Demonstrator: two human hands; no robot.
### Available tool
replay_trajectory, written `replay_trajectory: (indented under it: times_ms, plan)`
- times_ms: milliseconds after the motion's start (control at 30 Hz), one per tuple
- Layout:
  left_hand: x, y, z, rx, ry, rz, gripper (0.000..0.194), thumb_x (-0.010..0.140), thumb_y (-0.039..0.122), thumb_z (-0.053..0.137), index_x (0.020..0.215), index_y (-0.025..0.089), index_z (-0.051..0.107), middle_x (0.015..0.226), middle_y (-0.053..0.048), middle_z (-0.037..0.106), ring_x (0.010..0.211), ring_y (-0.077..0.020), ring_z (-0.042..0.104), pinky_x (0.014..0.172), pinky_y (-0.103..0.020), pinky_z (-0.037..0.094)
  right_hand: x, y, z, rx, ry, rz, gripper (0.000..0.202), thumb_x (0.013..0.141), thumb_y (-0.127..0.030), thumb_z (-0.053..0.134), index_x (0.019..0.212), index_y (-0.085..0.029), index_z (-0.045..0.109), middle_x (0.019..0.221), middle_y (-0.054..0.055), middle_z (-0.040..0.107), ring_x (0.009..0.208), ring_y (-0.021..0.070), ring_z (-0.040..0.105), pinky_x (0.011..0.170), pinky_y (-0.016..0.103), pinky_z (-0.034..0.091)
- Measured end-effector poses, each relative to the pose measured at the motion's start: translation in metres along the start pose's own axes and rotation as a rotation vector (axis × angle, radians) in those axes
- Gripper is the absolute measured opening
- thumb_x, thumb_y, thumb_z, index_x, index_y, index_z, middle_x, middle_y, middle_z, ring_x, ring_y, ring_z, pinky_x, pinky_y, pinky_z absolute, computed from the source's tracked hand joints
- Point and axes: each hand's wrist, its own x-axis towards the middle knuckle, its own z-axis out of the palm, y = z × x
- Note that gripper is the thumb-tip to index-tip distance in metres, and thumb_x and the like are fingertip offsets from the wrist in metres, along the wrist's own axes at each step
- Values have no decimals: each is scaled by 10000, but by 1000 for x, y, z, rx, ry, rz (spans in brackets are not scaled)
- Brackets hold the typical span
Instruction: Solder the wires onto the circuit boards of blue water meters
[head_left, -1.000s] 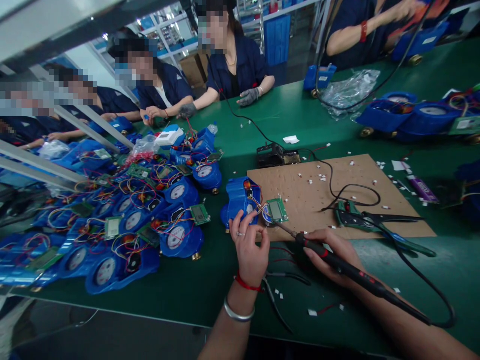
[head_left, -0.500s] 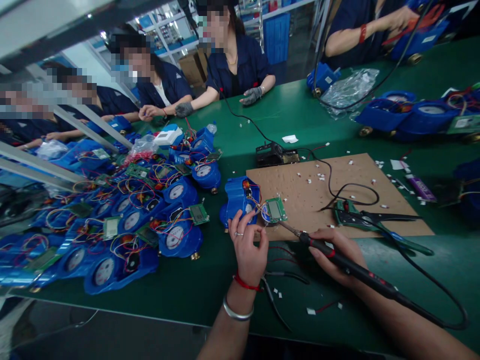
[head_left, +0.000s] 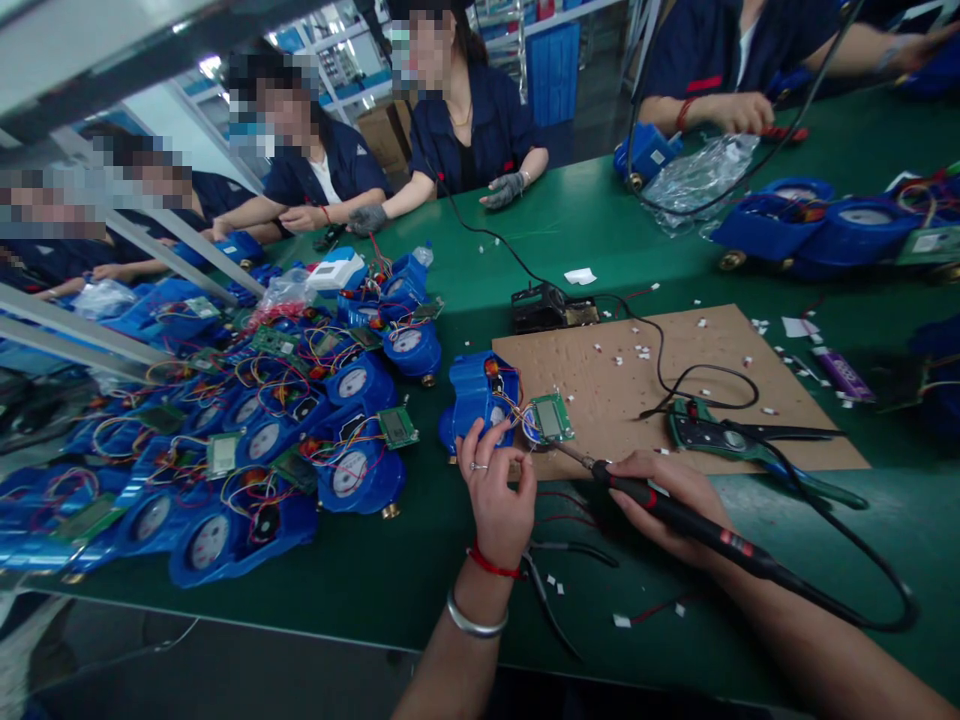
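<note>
What the left hand (head_left: 501, 492) pinches: thin wire (head_left: 533, 452)
Right hand (head_left: 675, 490): grips soldering iron (head_left: 694, 524), tip near LCD board (head_left: 551, 418)

Black iron (head_left: 705, 527) slants, tip beside the green board (head_left: 551, 418), lying screen-up; coloured wires (head_left: 516, 408) join it to the blue meter (head_left: 471, 388).

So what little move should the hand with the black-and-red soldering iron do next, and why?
I'd say the right hand could gently nudge the soldering iron's tip toward the left hand's pinched fingertips. The tip is by the lower edge of the small green circuit board with a grey screen, and those fingertips are close by, near its wires.
</note>
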Motion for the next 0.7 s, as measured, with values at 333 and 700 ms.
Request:
replay_trajectory:
  times_ms: [333, 700]
  plan:
    - [0, 0, -1, 3, -17, -9, 99, 796, 109, 568, 755, 198, 553, 1175, -57, 611, 1312, -260, 351, 1105, -575, 209, 3, 0, -2, 30, -36, -38, 269, 798, -117, 606, 1046, -212, 562, 884, 39, 634, 798, 165, 619, 701, 304, 482]
    - [-1, 0, 0, 14, -24, -5, 94, 799, 120, 573, 757, 203, 559, 1180, -55, 607, 1320, -263, 342, 1109, -575, 198, 4, -2, -3, 33, 4, -41, 263, 798, -139, 597, 1042, -230, 561, 880, 39, 647, 792, 182, 636, 687, 311, 501]
